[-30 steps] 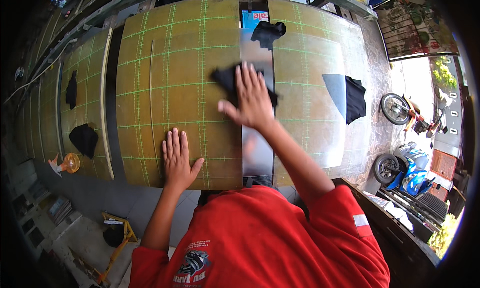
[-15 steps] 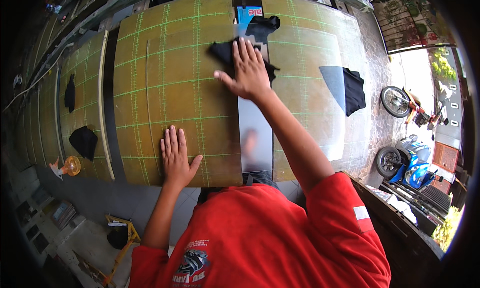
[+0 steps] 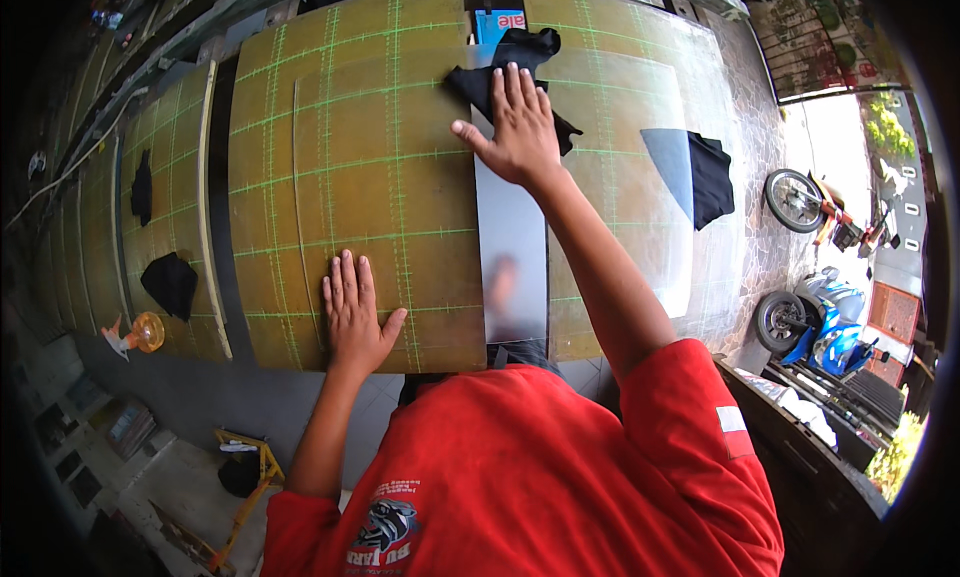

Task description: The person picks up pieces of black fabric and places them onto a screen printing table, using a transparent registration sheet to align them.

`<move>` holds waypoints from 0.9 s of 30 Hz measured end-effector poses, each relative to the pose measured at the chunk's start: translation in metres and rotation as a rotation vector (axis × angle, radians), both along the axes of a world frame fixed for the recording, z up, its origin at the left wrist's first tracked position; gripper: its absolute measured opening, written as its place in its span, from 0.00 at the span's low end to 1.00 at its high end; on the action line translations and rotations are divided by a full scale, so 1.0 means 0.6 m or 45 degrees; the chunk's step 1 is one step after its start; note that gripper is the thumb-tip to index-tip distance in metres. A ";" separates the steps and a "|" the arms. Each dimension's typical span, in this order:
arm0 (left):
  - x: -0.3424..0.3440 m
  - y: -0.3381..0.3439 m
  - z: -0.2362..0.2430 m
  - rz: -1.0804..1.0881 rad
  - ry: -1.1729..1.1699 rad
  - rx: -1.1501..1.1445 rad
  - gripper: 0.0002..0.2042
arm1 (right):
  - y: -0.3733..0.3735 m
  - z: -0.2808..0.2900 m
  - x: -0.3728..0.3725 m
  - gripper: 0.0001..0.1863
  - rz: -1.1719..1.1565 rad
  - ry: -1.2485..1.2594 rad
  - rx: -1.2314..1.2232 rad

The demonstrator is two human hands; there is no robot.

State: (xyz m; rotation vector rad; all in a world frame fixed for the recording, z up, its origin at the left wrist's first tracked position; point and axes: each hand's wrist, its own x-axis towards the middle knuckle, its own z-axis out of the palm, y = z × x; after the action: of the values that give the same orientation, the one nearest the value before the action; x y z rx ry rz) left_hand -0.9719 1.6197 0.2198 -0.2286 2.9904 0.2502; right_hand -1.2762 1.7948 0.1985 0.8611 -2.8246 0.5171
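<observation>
My right hand (image 3: pixel 520 142) lies flat with its fingers apart, pressing a black cloth (image 3: pixel 475 89) onto a large clear sheet (image 3: pixel 512 217). The sheet spans the gap between two amber boards marked with green grid lines, a left board (image 3: pixel 270 72) and a right board (image 3: pixel 575 12). My left hand (image 3: pixel 358 327) rests palm down near the front left of the sheet, fingers stretched and holding nothing. Just beyond my right hand another black cloth (image 3: pixel 528 49) lies bunched, next to a blue printed item (image 3: pixel 487 25). Part of the pressed cloth is hidden under my palm.
At the right of the sheet lies a black cloth (image 3: pixel 711 182) beside a bluish wedge-shaped patch (image 3: pixel 668 167). More dark cloths (image 3: pixel 169 285) and an orange spray bottle (image 3: pixel 148 332) are on the left. Motorcycles (image 3: pixel 835 322) stand beyond the table at right.
My right hand has slid to the right and slightly away from me, carrying the black cloth along the sheet toward the bunched one. My left hand has stayed in place.
</observation>
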 end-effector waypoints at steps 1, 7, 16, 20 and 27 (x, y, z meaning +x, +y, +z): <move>-0.001 -0.001 -0.001 0.006 0.002 0.003 0.43 | 0.005 0.003 0.010 0.54 0.034 -0.008 0.010; 0.004 0.004 -0.010 0.044 0.035 0.011 0.43 | 0.135 0.042 0.249 0.60 0.289 -0.329 0.190; -0.003 0.005 -0.002 0.004 0.018 0.012 0.44 | 0.152 0.017 0.004 0.55 -0.117 -0.021 0.104; -0.005 0.008 0.001 0.006 0.012 -0.026 0.43 | 0.065 0.006 0.010 0.59 -0.122 0.032 0.089; -0.003 0.014 0.007 0.013 -0.001 -0.005 0.43 | 0.176 0.027 0.180 0.57 0.343 -0.239 0.024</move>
State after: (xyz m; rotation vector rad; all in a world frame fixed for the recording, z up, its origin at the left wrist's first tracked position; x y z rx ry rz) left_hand -0.9737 1.6279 0.2241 -0.2440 2.9899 0.2452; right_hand -1.1684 1.9006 0.2147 1.2705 -2.8969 0.6371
